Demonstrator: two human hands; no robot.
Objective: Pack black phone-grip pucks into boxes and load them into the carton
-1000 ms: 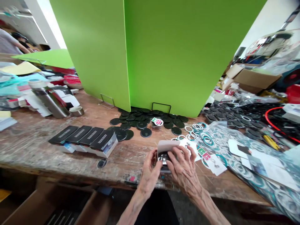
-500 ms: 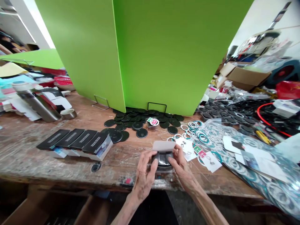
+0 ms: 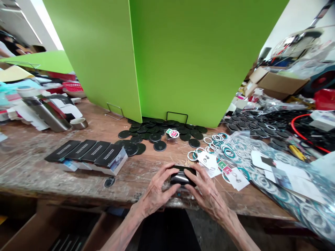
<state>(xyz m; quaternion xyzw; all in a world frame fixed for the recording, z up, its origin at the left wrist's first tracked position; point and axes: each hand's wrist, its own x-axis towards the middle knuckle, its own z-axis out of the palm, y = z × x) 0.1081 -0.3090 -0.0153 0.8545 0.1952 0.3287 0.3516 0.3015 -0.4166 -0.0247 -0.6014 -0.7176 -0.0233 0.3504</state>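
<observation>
Near the front edge of the wooden table lies a small black cardboard box point(image 3: 182, 178), its lid folded down over the top. My left hand point(image 3: 159, 186) grips its left side, fingers on the lid and thumb at the near edge. On the right side my right hand point(image 3: 205, 184) holds it the same way. What is inside the box is hidden. To the left stands a row of similar black boxes point(image 3: 98, 153) with white and blue sides. Printed white cards point(image 3: 208, 160) lie just beyond my right hand.
Black discs point(image 3: 154, 132) are spread before the green partition point(image 3: 183, 62). At right are white and teal rings point(image 3: 227, 151) and a clear bag point(image 3: 272, 188) full of rings. A steel flask point(image 3: 47, 111) and a cup point(image 3: 79, 123) stand at left. A cardboard box point(image 3: 47, 226) is below the table.
The box's raised white flap has gone down, and its black printed top now faces up. My fingers have moved from inside the opening onto the lid and sides.
</observation>
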